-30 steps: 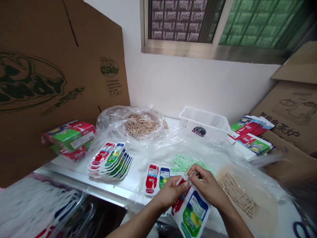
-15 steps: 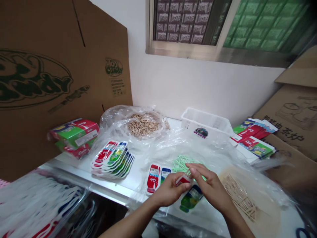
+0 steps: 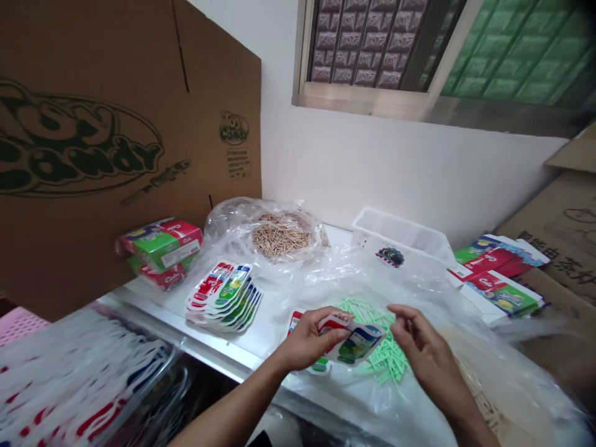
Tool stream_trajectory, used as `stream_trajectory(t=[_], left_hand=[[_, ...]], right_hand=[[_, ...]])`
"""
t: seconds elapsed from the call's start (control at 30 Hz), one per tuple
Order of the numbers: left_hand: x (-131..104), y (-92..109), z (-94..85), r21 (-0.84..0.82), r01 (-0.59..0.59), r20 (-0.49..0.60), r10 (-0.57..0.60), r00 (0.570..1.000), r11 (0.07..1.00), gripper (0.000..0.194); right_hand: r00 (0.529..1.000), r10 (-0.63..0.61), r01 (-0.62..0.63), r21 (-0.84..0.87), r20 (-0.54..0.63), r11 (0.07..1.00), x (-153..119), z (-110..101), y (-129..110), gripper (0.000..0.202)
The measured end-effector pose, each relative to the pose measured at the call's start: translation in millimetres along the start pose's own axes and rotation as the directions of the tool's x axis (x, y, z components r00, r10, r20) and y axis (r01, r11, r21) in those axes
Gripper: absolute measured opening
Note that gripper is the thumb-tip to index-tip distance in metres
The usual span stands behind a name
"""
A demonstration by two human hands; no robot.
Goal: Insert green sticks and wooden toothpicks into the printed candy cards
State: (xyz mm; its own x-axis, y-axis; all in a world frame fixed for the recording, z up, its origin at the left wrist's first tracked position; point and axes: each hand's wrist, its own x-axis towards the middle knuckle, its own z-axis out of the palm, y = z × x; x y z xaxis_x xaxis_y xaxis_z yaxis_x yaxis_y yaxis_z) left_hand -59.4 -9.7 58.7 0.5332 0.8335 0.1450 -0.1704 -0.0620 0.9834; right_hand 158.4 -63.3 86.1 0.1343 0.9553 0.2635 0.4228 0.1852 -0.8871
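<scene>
My left hand (image 3: 314,338) is closed on a bottle-printed packet (image 3: 356,343), held tilted above the table. To its right, my right hand (image 3: 419,338) has its fingers apart and nothing visible between them. Green sticks (image 3: 391,357) lie in a loose heap on clear plastic, under and behind the packet. Another red and green packet (image 3: 320,365) lies partly hidden beneath my left hand. A fanned stack of similar packets (image 3: 226,298) rests further left on the white table (image 3: 158,304).
Brown sticks (image 3: 279,236) fill a clear bag at the back. Behind the hands stands a white plastic basket (image 3: 403,239). Printed boxes (image 3: 162,248) sit at left, flat cartons (image 3: 503,273) at right. Pale sticks (image 3: 479,391) lie beyond my right hand.
My right hand has moved away to the right from the packet and opened. My left hand now holds the packet up, turned more to the right. The camera view has shifted slightly left.
</scene>
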Motion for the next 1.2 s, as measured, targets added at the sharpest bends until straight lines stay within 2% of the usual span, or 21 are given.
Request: stream_trajectory(t=[0.07,0.13,0.2,0.3,0.37,0.43,0.53,0.6,0.67,0.73,0.8,0.87,0.97,1.0,1.07,1.13,1.2], left_hand=[[-2,0,-5.7,-0.005,-0.004,-0.007,0.004,1.000,1.000,0.033],[-5,2,-10.1,-0.001,-0.018,-0.024,0.018,1.000,1.000,0.034],[-8,5,-13.8,-0.004,-0.016,-0.044,0.016,0.999,1.000,0.047],[-12,11,-17.9,-0.038,0.018,-0.076,-0.021,0.997,0.999,0.079],[-14,14,-19.4,-0.041,0.031,-0.112,-0.036,0.993,0.999,0.086],[-18,14,-20.4,-0.025,0.026,-0.151,-0.029,0.988,0.999,0.073],[-25,12,-25.1,0.015,-0.010,-0.210,0.013,0.978,1.000,0.030],[-29,13,-35.1,0.092,-0.029,-0.284,0.054,0.957,0.995,0.021],[-35,17,-53.8,0.210,-0.006,-0.402,0.092,0.911,0.978,0.022],[-40,25,-81.7,0.357,0.051,-0.521,0.154,0.840,0.933,0.027],[-46,34,-116.1,0.552,0.130,-0.584,0.270,0.766,0.824,0.038],[-50,41,-152.5,0.695,0.319,-0.632,0.336,0.699,0.644,0.046],[-54,41,-199.6,0.736,0.582,-0.675,0.310,0.669,0.346,0.056],[-55,37,-211.5,0.725,0.634,-0.688,0.283,0.668,0.269,0.059],[-58,28,-228.6,0.711,0.671,-0.703,0.256,0.664,0.212,0.064],[-60,16,-237.9,0.714,0.673,-0.700,0.240,0.673,0.195,0.070],[-63,5,-242.2,0.725,0.666,-0.688,0.227,0.689,0.177,0.074]], right_hand=[[0.990,-0.013,0.020,-0.050,0.138,0.999,1,10,5,0.024],[0.979,-0.069,0.080,-0.052,0.190,0.995,2,18,7,0.022],[0.978,-0.136,0.144,-0.044,0.157,0.989,3,24,6,0.020],[0.974,-0.212,0.215,-0.036,0.075,0.976,6,29,1,0.016],[0.971,-0.235,0.236,-0.038,0.035,0.971,8,33,-2,0.016],[0.966,-0.258,0.259,-0.045,0.035,0.965,10,38,-4,0.016],[0.961,-0.274,0.276,-0.065,0.042,0.959,16,51,-9,0.018],[0.970,-0.232,0.237,-0.073,0.073,0.969,25,65,-16,0.023],[0.976,-0.164,0.175,-0.073,0.140,0.982,38,87,-26,0.027],[0.964,-0.131,0.150,-0.069,0.231,0.986,54,118,-38,0.030],[0.938,-0.167,0.194,-0.062,0.305,0.979,74,157,-47,0.033],[0.926,-0.195,0.242,-0.109,0.324,0.964,95,200,-51,0.034],[0.909,-0.186,0.253,-0.136,0.374,0.958,121,263,-48,0.032],[0.901,-0.177,0.254,-0.150,0.395,0.956,126,282,-46,0.031],[0.889,-0.158,0.260,-0.189,0.430,0.947,131,310,-45,0.028],[0.883,-0.151,0.274,-0.228,0.444,0.934,128,323,-48,0.023],[0.881,-0.163,0.296,-0.248,0.444,0.922,119,312,-52,0.025]])
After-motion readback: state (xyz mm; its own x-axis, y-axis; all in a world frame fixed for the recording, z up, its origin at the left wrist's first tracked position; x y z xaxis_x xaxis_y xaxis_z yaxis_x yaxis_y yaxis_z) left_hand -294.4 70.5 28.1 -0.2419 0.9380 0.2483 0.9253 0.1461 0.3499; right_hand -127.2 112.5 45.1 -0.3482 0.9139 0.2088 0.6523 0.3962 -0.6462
